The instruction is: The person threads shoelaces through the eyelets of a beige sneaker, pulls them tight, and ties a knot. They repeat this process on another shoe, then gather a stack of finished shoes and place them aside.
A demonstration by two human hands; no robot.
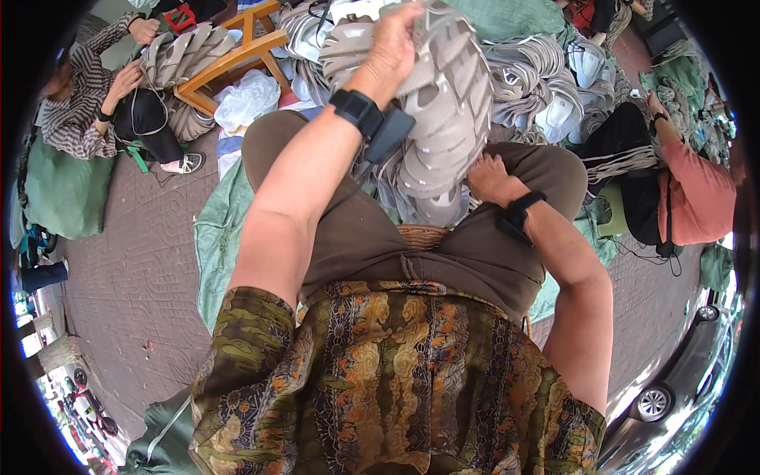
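Note:
A thick bundle of overlapping grey shoe uppers [442, 99] stands between my knees, its pieces nested one over another. My left hand [394, 46] is closed at the upper left of this bundle, with the fingertips partly hidden behind the pieces. Low on the bundle's right side, my right hand [492, 180] has its fingers curled against the edge of the uppers, beside my right thigh. What exactly lies under those fingers is hidden.
More grey uppers [522, 71] lie in piles beyond my knees. A wooden stool [229, 59] and a white plastic bag [247, 99] are at the far left. Co-workers sit on both sides, one in a striped top [83, 103], another in a pink top [697, 194]. Green sheeting [226, 237] covers paving.

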